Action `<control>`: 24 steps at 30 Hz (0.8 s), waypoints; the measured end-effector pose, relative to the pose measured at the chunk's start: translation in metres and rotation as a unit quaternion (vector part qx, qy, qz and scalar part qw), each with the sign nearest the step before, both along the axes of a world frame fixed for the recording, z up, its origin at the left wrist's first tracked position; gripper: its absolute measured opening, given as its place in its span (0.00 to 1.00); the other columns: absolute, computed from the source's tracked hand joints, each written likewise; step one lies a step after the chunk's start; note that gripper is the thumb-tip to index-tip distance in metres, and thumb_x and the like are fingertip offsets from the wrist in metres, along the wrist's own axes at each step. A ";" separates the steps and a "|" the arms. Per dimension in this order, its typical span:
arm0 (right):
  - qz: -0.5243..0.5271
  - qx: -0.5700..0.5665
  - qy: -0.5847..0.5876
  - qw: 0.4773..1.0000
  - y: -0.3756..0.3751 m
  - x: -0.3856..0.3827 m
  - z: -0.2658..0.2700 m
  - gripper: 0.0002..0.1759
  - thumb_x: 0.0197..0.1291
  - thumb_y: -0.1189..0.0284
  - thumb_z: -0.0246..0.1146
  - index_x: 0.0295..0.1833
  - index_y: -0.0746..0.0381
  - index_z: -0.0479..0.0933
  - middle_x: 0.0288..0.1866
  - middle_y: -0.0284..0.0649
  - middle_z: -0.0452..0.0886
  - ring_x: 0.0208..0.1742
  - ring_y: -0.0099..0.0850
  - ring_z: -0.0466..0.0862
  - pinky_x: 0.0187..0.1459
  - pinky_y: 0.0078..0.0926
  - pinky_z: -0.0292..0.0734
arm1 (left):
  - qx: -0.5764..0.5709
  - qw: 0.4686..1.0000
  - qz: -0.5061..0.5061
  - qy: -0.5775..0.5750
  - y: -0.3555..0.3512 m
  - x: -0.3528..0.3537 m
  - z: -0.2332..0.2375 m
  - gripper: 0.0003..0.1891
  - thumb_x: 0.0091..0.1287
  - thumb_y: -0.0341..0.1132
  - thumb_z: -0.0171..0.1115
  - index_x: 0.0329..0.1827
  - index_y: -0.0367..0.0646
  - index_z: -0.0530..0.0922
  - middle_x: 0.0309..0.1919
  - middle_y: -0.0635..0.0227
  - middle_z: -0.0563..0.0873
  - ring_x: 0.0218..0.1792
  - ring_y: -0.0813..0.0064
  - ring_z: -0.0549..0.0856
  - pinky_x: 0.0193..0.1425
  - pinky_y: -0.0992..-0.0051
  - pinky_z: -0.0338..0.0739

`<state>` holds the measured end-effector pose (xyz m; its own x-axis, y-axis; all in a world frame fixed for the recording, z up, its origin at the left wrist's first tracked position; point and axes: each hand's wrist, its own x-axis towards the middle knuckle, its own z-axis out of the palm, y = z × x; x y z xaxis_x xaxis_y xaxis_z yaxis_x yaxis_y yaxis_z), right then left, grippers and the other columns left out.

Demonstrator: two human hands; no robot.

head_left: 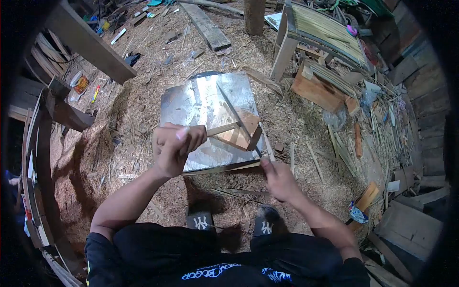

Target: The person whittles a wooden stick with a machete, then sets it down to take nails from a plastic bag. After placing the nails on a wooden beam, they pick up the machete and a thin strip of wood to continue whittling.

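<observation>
My left hand (178, 147) is wrapped round a light wooden stick (222, 129), whose far end meets a long thin dark blade-like tool (234, 112). The near end of that tool is in my right hand (279, 180), fingers closed, at the board's near right corner. The tool slants up and left across a wooden block (241, 135). Under the block lies a worn, shiny flat board (191, 112) on the ground. Whether the stick's tip is fixed to anything is hard to make out.
Wood shavings (138, 115) cover the ground. A slatted wooden frame (325, 28) stands at the upper right, with a wooden box (318, 86) below it. A plank (205, 26) lies beyond the board. A slanting beam (91, 40) and a small tub (79, 82) are at the left.
</observation>
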<state>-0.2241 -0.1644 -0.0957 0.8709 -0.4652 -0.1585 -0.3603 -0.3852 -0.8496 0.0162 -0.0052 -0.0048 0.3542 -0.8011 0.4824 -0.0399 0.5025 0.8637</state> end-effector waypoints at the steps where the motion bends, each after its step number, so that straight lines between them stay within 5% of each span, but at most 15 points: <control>1: -0.028 0.119 0.041 0.992 -0.003 0.000 0.015 0.38 0.77 0.40 0.45 0.30 0.66 0.72 0.17 0.34 0.72 0.16 0.23 0.73 0.19 0.25 0.66 | -0.011 0.999 0.026 0.041 -0.001 0.002 -0.003 0.30 0.78 0.39 0.46 0.11 0.43 0.56 0.09 0.70 0.59 0.14 0.73 0.56 0.28 0.68 0.60; 3: -0.062 0.271 0.054 0.959 -0.005 -0.002 0.032 0.38 0.76 0.38 0.43 0.29 0.63 0.70 0.15 0.33 0.70 0.12 0.24 0.72 0.16 0.24 0.67 | -0.003 0.978 0.117 0.176 -0.008 0.006 -0.002 0.31 0.79 0.41 0.44 0.11 0.49 0.54 0.08 0.71 0.57 0.13 0.74 0.57 0.31 0.69 0.63; 12: -0.131 0.363 0.013 0.922 -0.006 -0.009 0.024 0.34 0.76 0.40 0.46 0.33 0.62 0.68 0.15 0.31 0.68 0.10 0.22 0.67 0.13 0.21 0.64 | 0.019 0.928 0.151 0.341 -0.014 0.032 0.006 0.29 0.79 0.40 0.44 0.12 0.53 0.53 0.10 0.74 0.53 0.13 0.75 0.55 0.31 0.71 0.62; 13: -0.118 0.365 0.016 0.923 -0.007 -0.010 0.024 0.34 0.76 0.40 0.46 0.33 0.61 0.68 0.15 0.31 0.68 0.10 0.22 0.67 0.13 0.21 0.64 | 0.029 0.956 0.068 0.285 -0.009 0.041 0.005 0.29 0.78 0.43 0.43 0.12 0.52 0.53 0.13 0.72 0.56 0.18 0.73 0.61 0.37 0.67 0.64; 17: -0.093 0.341 -0.004 0.935 -0.006 -0.014 0.018 0.37 0.76 0.39 0.45 0.28 0.62 0.68 0.14 0.31 0.68 0.11 0.22 0.69 0.14 0.23 0.64 | 0.018 0.981 0.055 0.187 -0.007 0.022 0.004 0.29 0.76 0.49 0.42 0.11 0.52 0.55 0.19 0.68 0.64 0.25 0.71 0.69 0.46 0.65 0.65; 20: -0.085 0.302 -0.011 0.949 -0.004 -0.015 0.020 0.40 0.76 0.38 0.45 0.22 0.62 0.69 0.13 0.32 0.69 0.13 0.23 0.72 0.18 0.27 0.66 | 0.028 0.995 0.003 0.094 -0.004 0.015 0.006 0.29 0.75 0.49 0.46 0.12 0.53 0.55 0.12 0.74 0.59 0.16 0.74 0.64 0.43 0.65 0.64; 24: -0.050 0.210 -0.039 0.976 0.000 -0.011 0.001 0.38 0.75 0.38 0.46 0.30 0.64 0.72 0.16 0.32 0.70 0.14 0.21 0.73 0.18 0.23 0.70 | 0.017 0.999 -0.013 0.025 -0.007 -0.003 0.009 0.30 0.73 0.49 0.51 0.12 0.50 0.54 0.09 0.76 0.56 0.13 0.77 0.59 0.38 0.66 0.60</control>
<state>-0.2356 -0.1647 -0.0949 0.8416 -0.4565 -0.2886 -0.3068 0.0357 -0.9511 0.0128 -0.0120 0.0042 0.3571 -0.8253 0.4374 0.0164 0.4738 0.8805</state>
